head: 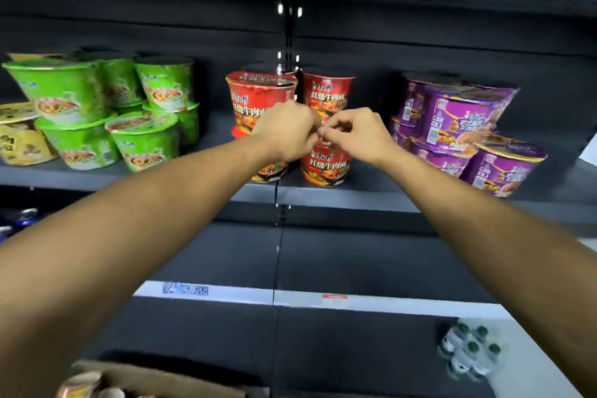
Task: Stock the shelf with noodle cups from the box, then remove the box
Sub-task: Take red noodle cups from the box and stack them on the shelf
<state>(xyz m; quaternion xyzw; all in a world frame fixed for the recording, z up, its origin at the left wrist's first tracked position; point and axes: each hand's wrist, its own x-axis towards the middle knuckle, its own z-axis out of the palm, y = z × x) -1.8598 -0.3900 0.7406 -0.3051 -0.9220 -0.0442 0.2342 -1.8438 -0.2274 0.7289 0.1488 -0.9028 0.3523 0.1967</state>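
Note:
Red noodle cups (326, 90) stand in two stacks at the middle of the dark shelf (355, 194). My left hand (286, 131) is in front of the left stack with its fingers curled. My right hand (357, 132) is beside it, thumb and forefinger pinched. The fingertips of both hands meet at the lid rim of the lower right red cup (324, 166), just under the upper cup. The cardboard box (161, 376) sits open at the bottom left, with a noodle cup (82, 381) showing inside.
Green noodle cups (64, 90) and yellow ones (19, 139) fill the shelf's left end, purple cups (458, 116) the right. The shelf below (323, 268) carries price tags (185, 289). A pack of bottles (468, 352) lies at the lower right.

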